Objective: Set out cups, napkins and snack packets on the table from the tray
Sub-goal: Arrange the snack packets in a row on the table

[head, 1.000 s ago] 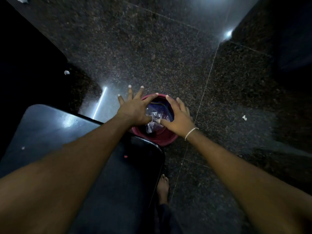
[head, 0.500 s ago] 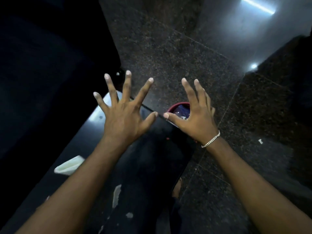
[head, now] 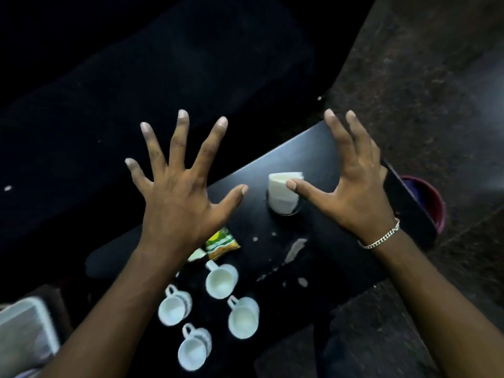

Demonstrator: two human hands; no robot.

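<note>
My left hand (head: 177, 197) and my right hand (head: 354, 186) hover above a black table (head: 321, 159), fingers spread wide, nothing in either. Several white cups (head: 221, 281) stand on the table below my left forearm. A green and yellow snack packet (head: 221, 242) lies just under my left wrist, partly hidden by it. A stack of white napkins (head: 283, 195) sits in a dark holder between my two thumbs.
A red bucket (head: 433, 203) with something bluish inside stands on the floor beyond the table's right end. A grey tray (head: 24, 328) shows at the lower left edge. Dark speckled stone floor (head: 422, 91) spreads to the right. Pale smears mark the tabletop.
My hands have left the red bucket and risen with fingers spread. The view has swung left from the bucket to the table, bringing cups, packet and napkins into sight.
</note>
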